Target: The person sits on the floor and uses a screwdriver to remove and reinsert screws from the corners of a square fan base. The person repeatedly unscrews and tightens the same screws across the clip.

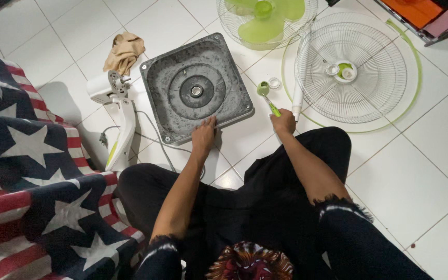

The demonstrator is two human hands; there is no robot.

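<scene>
A square dark grey fan base [195, 88] lies upside down on the white tiled floor. My left hand [204, 136] rests with its fingertips on the base's near edge. My right hand [283, 122] is closed around a screwdriver with a green handle [274, 108], its tip pointing away toward a small green cap [263, 88] and a clear ring [275, 82] on the floor.
A white fan stand with motor housing [115, 111] and cord lies left of the base, with a tan cloth [124, 51] beyond it. A white wire grille with green rim [353, 70] and green fan blades [265, 21] lie ahead. A star-and-stripe fabric [27, 171] covers the left.
</scene>
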